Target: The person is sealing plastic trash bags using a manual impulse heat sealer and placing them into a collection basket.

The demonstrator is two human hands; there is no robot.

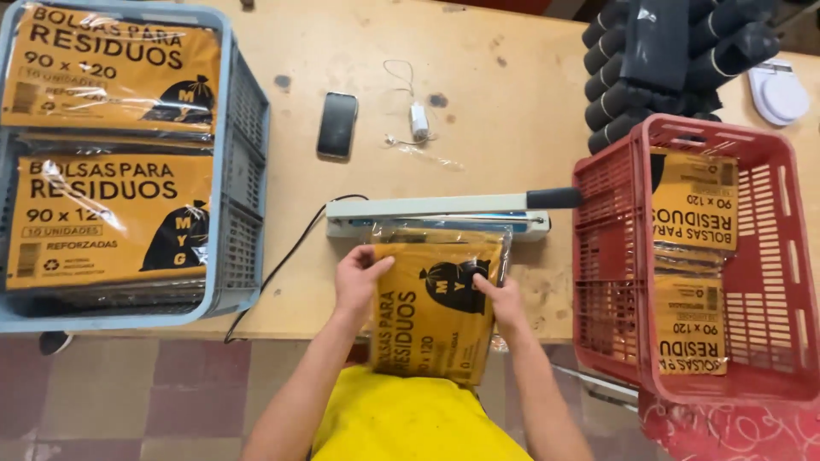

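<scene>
Both hands grasp the orange packet (434, 312) — left hand (357, 277) at ten o'clock, right hand (501, 299) at three; likely soft, slippery, light — upper corners suit gripping.

bare table (478, 94) is lying open far of the sealer (436, 212), with only a phone (336, 125) and a small charger (418, 119) sitting there. a grey crate (243, 162) is walling off the left, a red crate (598, 256) the right. black rolls (623, 94) are crowding the far right corner. the sealer is blocking the way straight ahead of the pack (434, 312).
</scene>
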